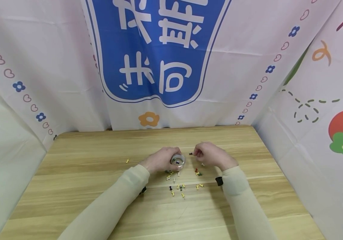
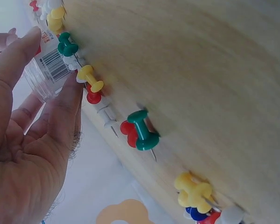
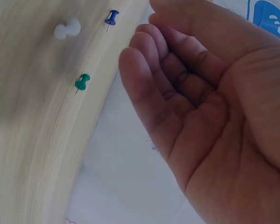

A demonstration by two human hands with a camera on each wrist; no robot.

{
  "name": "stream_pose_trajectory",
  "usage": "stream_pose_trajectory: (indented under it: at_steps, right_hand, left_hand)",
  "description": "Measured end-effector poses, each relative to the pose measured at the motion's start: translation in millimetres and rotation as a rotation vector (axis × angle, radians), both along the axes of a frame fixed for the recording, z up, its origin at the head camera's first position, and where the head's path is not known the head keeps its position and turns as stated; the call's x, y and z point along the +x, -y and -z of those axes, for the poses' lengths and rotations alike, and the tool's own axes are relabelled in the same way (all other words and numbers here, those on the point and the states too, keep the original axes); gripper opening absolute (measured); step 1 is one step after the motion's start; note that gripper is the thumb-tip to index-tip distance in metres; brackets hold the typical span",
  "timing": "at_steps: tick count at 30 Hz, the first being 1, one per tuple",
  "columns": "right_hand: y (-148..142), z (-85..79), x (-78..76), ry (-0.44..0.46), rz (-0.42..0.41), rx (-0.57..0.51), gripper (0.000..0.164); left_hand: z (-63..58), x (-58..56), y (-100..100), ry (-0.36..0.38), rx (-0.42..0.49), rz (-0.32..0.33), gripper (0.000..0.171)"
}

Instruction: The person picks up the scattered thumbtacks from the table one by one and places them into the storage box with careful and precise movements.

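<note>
My left hand (image 1: 163,159) grips a small clear plastic jar (image 1: 178,161), its thumb and fingers round the side. A dark push pin shows in the jar's mouth from above. In the left wrist view, the jar (image 2: 43,79) bears a barcode label. To the right, my right hand (image 1: 210,155) hovers over the table with fingers loosely bent and nothing visible in them. A dark push pin (image 1: 191,153) lies just left of its fingertips. The right wrist view has a blue push pin (image 3: 112,17), a green push pin (image 3: 83,82) and a white push pin (image 3: 67,29) beside the hand.
Several push pins in yellow, white and dark colours lie in front of the jar, among them a yellow push pin (image 1: 183,196). Red, yellow and green push pins (image 1: 197,172) cluster nearer the right hand. One yellow push pin (image 1: 127,161) lies far left. A printed curtain (image 1: 69,100) hangs behind the wooden table (image 1: 78,186).
</note>
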State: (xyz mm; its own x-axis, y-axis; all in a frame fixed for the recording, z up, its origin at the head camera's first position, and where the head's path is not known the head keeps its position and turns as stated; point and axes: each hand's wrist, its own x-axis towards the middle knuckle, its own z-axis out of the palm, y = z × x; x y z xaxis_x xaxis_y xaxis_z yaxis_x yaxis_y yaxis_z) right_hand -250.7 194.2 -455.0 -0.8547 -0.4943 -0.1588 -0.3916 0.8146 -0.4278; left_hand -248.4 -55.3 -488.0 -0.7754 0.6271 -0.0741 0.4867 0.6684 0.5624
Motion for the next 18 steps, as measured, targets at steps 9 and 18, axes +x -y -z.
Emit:
stream_pose_trajectory:
  at_steps: [9, 18]
  right_hand:
    - [-12, 0.4, -1.3, 0.072, 0.012, 0.021, 0.016]
    - [-19, 5.9, -2.5, 0.154, 0.055, 0.039, 0.013]
  left_hand:
    - [-1.9, 1.3, 0, 0.002, 0.005, 0.002, 0.047]
    - [-1.4, 1.6, 0, 0.005, -0.002, -0.003, 0.046]
